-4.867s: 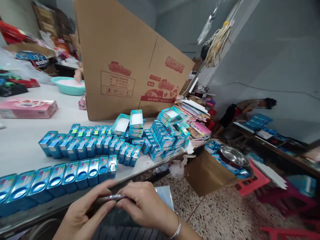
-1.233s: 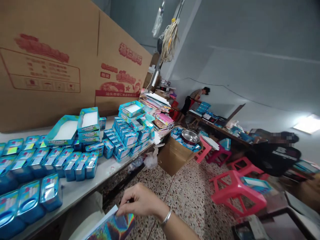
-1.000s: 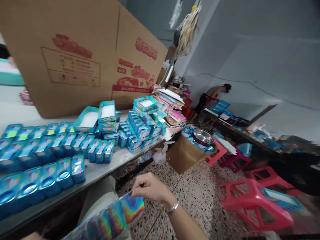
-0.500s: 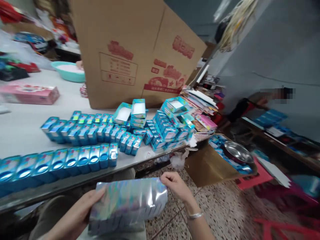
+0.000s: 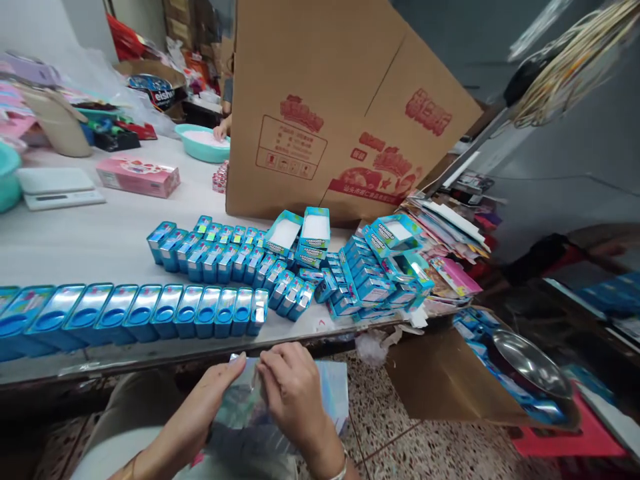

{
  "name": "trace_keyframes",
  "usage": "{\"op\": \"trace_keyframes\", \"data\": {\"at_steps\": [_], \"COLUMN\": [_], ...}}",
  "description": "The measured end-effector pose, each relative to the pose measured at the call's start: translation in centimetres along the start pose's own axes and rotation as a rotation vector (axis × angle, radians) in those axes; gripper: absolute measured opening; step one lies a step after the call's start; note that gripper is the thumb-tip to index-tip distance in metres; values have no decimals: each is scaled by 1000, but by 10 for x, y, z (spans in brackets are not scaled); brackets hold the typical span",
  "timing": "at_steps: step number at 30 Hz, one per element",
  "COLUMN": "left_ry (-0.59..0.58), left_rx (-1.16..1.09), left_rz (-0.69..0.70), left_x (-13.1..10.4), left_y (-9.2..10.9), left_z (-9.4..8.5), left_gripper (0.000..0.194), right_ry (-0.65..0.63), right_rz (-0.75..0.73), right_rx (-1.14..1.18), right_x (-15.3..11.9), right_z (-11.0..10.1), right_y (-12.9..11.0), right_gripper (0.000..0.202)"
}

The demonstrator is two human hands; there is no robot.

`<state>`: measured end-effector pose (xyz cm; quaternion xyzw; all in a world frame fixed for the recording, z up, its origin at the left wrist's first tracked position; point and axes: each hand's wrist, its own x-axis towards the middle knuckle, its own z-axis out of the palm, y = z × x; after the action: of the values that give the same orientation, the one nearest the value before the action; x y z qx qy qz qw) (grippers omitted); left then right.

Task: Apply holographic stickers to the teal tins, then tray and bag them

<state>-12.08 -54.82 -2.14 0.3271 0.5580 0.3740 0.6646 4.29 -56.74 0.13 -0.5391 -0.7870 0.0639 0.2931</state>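
- From my remote seat, I am watching the left hand point(image 5: 200, 400) gripping the left part of a shiny, see-through sheet point(image 5: 336, 387), its thumb pressing on top, apparently to steady it.
- The right hand point(image 5: 297, 393) is closing its bent fingers on the sheet just beside that thumb, seemingly for a fine pinch; what lies beneath the fingers is staying hidden from me.
- The sheet is hanging over the lap, in front of the table point(image 5: 100, 237) and below its edge, probably because boxes are taking up that side.
- A front row of blue boxes point(image 5: 166, 315) is standing upright along the edge, likely lined up for easy reach; trays point(image 5: 315, 244) are sitting stacked behind, perhaps to save room.
- Beyond the tall carton point(image 5: 310, 60), a co-worker's hand point(image 5: 221, 132) is resting at a turquoise basin point(image 5: 205, 155).
- Compared with half a second earlier, when the hands were holding the sheet stretched at opposite sides, I am now seeing the right hand working close to the left. My view is also taking in a white scale point(image 5: 63, 185).
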Motion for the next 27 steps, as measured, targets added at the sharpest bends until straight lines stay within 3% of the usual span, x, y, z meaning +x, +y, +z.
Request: {"op": "trace_keyframes", "data": {"at_steps": [4, 6, 11, 15, 17, 21, 24, 27], "left_ry": [-115, -116, 92, 154, 106, -119, -75, -81], "left_rx": [-10, -17, -44, -50, -41, -106, -105, 1], "left_rz": [-27, -63, -62, -79, -83, 39, 145, 184], "left_x": [3, 4, 10, 13, 15, 28, 44, 54], "left_y": [6, 7, 2, -4, -7, -16, -30, -41], "left_z": [-4, -4, -8, -12, -13, -14, -19, -28], "left_gripper": [47, 48, 47, 49, 48, 52, 72, 45], "right_ry": [50, 66, 48, 64, 72, 65, 50, -62], "right_rz": [-105, -142, -186, -148, -77, -22, -93, -81], "right_rx": [-43, -56, -92, -17, 61, 130, 132, 177], "right_x": [-1, -2, -3, -1, 0, 2, 8, 26], "right_z": [12, 16, 21, 24, 28, 34, 26, 4], "right_y": [5, 7, 10, 8, 7, 4, 1, -2], "right_gripper": [22, 25, 26, 23, 18, 16, 17, 18]}}
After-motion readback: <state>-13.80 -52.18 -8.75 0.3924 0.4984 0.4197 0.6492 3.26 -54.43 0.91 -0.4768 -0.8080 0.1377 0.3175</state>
